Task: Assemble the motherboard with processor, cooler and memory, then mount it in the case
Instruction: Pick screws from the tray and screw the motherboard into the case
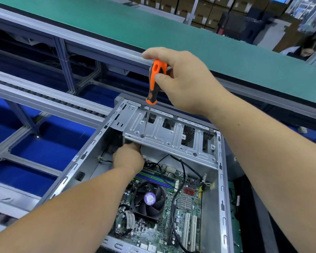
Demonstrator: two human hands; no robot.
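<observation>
An open grey metal case (pixel 222 179) lies in front of me. The green motherboard (pixel 188 199) sits inside it, carrying a black cooler fan (pixel 150 199) and memory sticks (pixel 157 180). My right hand (pixel 181 79) grips an orange and black screwdriver (pixel 154 81) held upright; its shaft passes down into a hole in the silver drive cage (pixel 164 136). My left hand (pixel 129 157) reaches under the cage's left end, its fingers hidden beneath the metal.
Black cables (pixel 179 181) loop across the board. A green conveyor belt (pixel 153 28) runs behind the case, with aluminium frame rails (pixel 44 99) and blue bins (pixel 53 143) on the left. A person (pixel 303 50) sits at the far right, near stacked cartons (pixel 190 4).
</observation>
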